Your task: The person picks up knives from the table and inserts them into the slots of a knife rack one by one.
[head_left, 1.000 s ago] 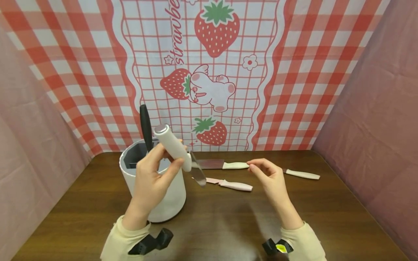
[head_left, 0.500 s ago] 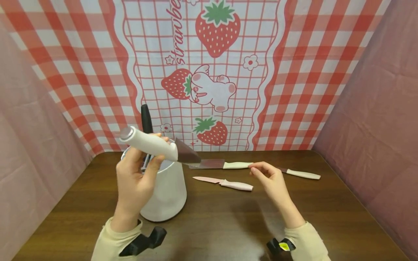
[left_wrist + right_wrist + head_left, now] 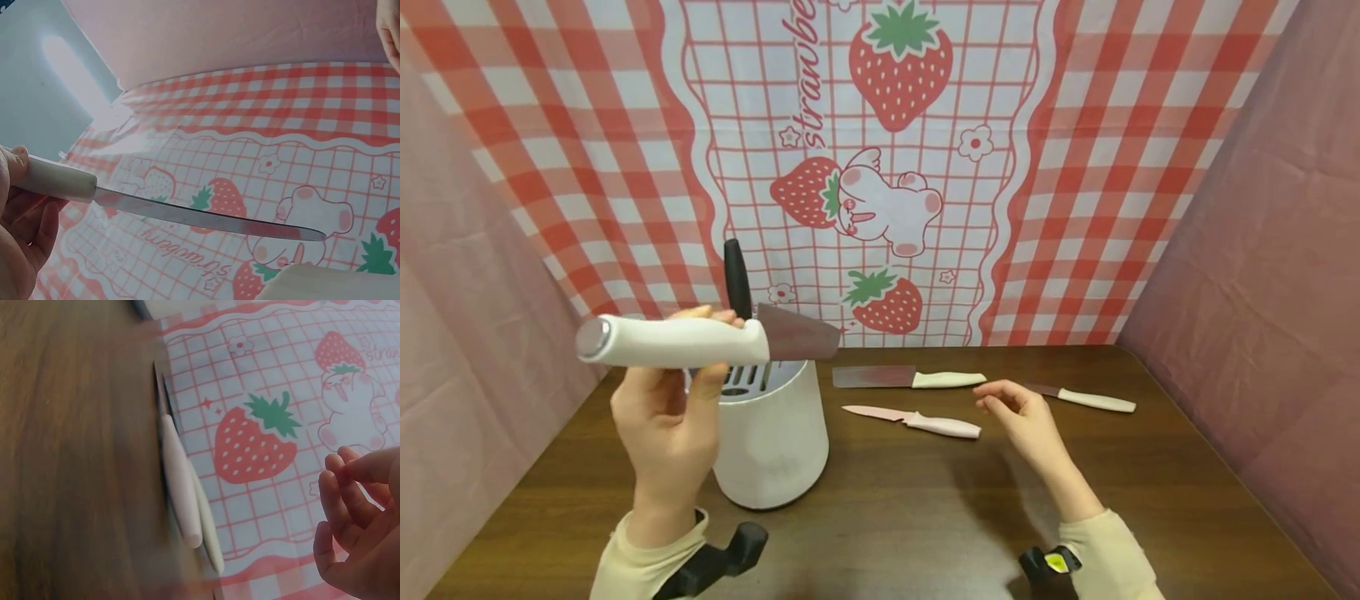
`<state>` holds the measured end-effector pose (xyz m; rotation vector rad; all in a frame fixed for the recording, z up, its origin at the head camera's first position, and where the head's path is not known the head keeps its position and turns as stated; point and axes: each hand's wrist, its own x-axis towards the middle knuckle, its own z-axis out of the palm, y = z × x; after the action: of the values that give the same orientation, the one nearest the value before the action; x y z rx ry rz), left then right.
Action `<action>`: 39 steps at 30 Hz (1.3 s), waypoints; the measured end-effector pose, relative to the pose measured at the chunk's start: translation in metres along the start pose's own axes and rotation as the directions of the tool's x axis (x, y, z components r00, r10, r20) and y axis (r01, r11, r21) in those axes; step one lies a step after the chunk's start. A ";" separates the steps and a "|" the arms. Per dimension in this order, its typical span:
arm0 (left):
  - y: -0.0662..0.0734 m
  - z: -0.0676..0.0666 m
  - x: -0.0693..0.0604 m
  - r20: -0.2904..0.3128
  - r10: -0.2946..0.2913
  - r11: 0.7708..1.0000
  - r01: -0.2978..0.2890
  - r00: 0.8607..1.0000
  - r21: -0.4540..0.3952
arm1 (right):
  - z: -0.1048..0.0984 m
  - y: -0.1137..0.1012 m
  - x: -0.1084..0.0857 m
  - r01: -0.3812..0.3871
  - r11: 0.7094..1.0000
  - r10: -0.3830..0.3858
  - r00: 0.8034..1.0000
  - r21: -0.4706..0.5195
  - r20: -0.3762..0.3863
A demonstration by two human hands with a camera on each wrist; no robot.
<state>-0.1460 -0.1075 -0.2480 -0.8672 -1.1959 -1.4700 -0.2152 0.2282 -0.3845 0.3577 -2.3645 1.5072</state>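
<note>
My left hand (image 3: 666, 437) grips a knife (image 3: 673, 342) by its thick white handle, raised in front of a white knife block (image 3: 775, 454). The blade (image 3: 206, 219) points right and stays level, above the slotted block top in the head view. My right hand (image 3: 1026, 421) holds nothing; its fingers bend loosely, thumb close to the index fingertip. Nearest to it is the pale handle of a cleaver (image 3: 947, 381) on the table. Contact between them cannot be made out. In front of the cleaver lies a small pink knife (image 3: 943, 426).
A black handle (image 3: 737, 279) stands up out of the block's rear. Farther right, another pale-handled knife (image 3: 1096, 402) lies on the brown wooden table (image 3: 910, 517). A checked strawberry cloth (image 3: 1075, 167) hangs behind, with pink cloth at both sides.
My left hand has moved left and turned the knife from steeply tilted, tip down, to nearly level, uncovering the block's slots. The right hand has shifted very slightly right and down.
</note>
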 end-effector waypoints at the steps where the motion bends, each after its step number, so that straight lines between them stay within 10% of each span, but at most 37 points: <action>1: 0.001 0.000 0.000 -0.011 0.005 1.000 -0.005 1.000 -0.029 | 0.000 0.001 0.000 -0.004 1.000 0.004 1.000 -0.003 0.004; 39: 0.012 -0.037 -0.006 -0.161 0.190 0.972 -0.208 0.969 -0.106 | 0.013 0.051 0.014 0.011 0.940 0.054 0.982 -0.342 0.182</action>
<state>-0.1305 -0.1420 -0.2601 -0.9151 -0.8885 -1.4274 -0.2485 0.2364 -0.4264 0.4042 -2.7254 1.0779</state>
